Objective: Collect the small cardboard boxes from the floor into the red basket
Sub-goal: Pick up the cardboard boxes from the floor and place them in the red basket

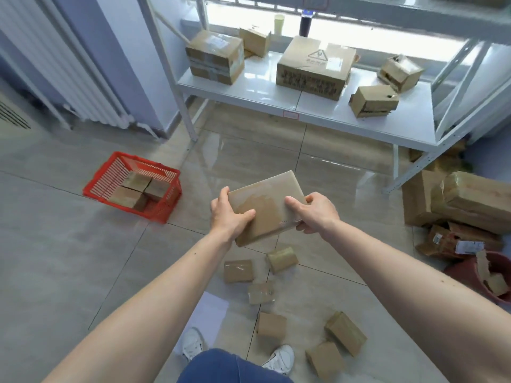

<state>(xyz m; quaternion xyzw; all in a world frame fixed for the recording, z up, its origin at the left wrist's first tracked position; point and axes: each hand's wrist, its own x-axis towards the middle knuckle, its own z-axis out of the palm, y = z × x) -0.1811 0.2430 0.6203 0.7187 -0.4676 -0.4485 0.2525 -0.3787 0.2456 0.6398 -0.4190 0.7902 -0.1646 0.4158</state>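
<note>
Small brown cardboard boxes point(276, 305) on floor below; L hand point(229, 214) & R hand point(315, 212) both clamped on flat taped cardboard box point(265, 207), red plastic basket point(132, 186) well left.

Single head-worn wide-angle view, looking forward and steeply down from standing height. Near edge takes in the person's own shoes point(278, 358) and tiled floor point(69, 244); far edge reaches the shelf point(318, 117). Both forearms enter from the bottom corners. Edges bend noticeably.
</note>
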